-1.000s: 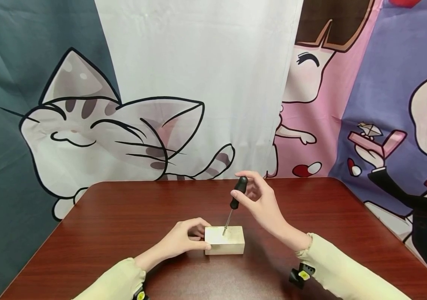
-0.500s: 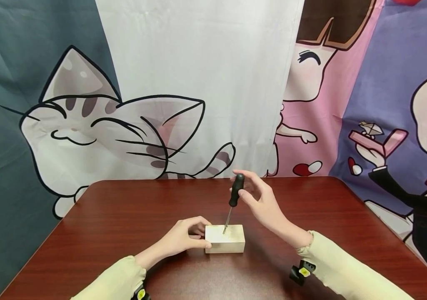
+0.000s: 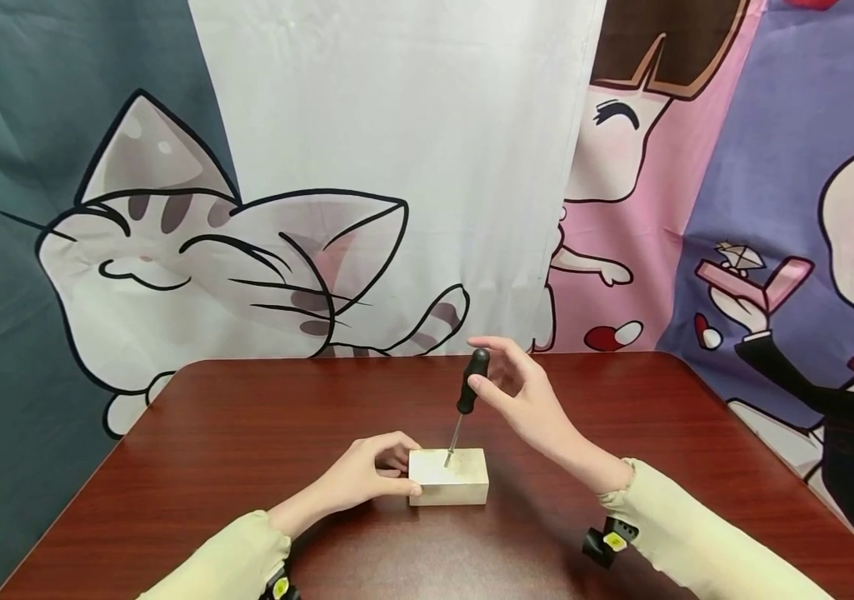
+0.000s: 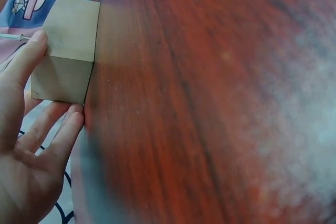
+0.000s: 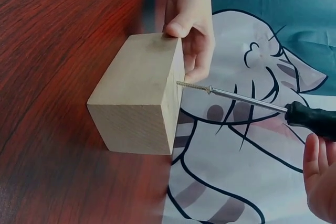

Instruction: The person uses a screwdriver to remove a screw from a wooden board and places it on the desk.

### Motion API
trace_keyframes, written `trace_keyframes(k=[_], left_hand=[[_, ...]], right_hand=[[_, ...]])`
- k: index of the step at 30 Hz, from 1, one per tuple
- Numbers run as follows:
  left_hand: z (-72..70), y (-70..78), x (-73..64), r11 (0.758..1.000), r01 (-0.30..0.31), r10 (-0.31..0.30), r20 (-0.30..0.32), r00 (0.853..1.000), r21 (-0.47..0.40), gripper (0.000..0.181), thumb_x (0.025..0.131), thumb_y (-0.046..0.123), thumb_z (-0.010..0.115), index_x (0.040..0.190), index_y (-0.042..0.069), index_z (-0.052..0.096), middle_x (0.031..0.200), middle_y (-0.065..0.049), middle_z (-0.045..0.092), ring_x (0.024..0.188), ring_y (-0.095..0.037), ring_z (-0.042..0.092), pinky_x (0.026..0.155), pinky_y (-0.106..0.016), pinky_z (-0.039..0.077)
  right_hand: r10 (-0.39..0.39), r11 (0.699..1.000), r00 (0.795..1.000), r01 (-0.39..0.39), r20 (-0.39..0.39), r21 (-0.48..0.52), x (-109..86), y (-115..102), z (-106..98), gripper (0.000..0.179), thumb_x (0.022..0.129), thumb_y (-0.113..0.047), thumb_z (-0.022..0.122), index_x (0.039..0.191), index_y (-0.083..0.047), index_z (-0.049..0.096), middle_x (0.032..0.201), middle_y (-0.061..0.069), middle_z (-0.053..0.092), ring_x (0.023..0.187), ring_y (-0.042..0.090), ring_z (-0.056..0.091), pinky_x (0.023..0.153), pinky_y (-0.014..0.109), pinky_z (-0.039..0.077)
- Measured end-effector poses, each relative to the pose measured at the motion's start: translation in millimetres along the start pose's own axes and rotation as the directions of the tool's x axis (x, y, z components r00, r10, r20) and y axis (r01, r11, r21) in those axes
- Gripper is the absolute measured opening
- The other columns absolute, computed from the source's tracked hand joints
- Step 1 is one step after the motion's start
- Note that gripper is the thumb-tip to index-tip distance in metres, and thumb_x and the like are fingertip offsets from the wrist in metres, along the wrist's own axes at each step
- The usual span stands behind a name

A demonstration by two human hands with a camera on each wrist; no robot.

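Note:
A pale wooden block [image 3: 447,494] sits on the table, its top face up. My left hand [image 3: 362,477] holds its left end, the thumb [image 4: 35,48] on the near side and the fingers round the far side. A brass-coloured screw [image 5: 193,86] stands in the block's top, much of its shank showing. On the screw's head rests the tip of a black-handled screwdriver [image 3: 474,381], leaning slightly right. My right hand [image 3: 527,404] pinches the handle near its upper part between thumb and fingers. In the right wrist view the right hand shows only partly, below the handle [image 5: 310,118].
The reddish-brown wooden table [image 3: 307,400] spreads around the block. Behind its far edge hangs a cloth backdrop [image 3: 397,125] with a cartoon cat and figures. A small black wrist camera [image 3: 605,540] hangs under the right sleeve [image 3: 689,525].
The right thumb has drawn back from the screwdriver handle and come against it again, the fingers shifting round it. The screwdriver stays on the screw, and the left hand and block keep their place.

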State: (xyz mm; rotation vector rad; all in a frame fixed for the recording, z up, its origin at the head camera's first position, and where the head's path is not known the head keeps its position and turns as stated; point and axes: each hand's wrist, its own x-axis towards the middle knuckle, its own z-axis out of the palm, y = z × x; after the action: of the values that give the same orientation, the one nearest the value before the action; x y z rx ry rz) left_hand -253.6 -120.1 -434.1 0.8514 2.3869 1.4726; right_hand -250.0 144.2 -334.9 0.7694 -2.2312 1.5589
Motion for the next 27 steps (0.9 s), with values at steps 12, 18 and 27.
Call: trace_keyframes(k=[12,18,27], left_hand=[[-0.1,0.6,-0.5,1.0,-0.007,0.007,-0.006,1.0,0.002,0.042,0.079,0.027,0.084,0.115,0.019,0.066,0.101,-0.005,0.071,0.095,-0.013,0.068,0.089,-0.031,0.059],[0.2,0.0,-1.0,1.0,-0.017,0.017,-0.007,1.0,0.003,0.042,0.079,0.028,0.084,0.115,0.019,0.065,0.101,-0.004,0.071,0.094,-0.011,0.068,0.089,-0.03,0.059],[0.4,-0.8,-0.9,1.0,-0.021,0.021,-0.014,1.0,0.007,0.043,0.078,0.028,0.085,0.115,0.019,0.066,0.101,-0.004,0.071,0.093,-0.01,0.068,0.088,-0.029,0.059]], right_hand=[[0.015,0.999,1.0,-0.016,-0.026,-0.047,-1.7,-4.8,-0.1,0.044,0.091,-0.012,0.071,0.132,-0.018,0.058,0.1,0.004,0.067,0.086,0.011,0.064,0.076,0.023,0.054],[0.045,0.998,0.999,-0.046,-0.028,-0.041,-2.5,-3.8,-0.7,0.047,0.09,-0.014,0.073,0.134,-0.021,0.057,0.097,0.005,0.062,0.079,0.015,0.062,0.069,0.022,0.051],[0.011,0.998,1.0,-0.012,0.013,0.054,-2.0,-0.7,-0.6,0.049,0.096,0.003,0.056,0.138,-0.021,0.052,0.121,0.01,0.069,0.104,0.016,0.069,0.089,0.023,0.056]])
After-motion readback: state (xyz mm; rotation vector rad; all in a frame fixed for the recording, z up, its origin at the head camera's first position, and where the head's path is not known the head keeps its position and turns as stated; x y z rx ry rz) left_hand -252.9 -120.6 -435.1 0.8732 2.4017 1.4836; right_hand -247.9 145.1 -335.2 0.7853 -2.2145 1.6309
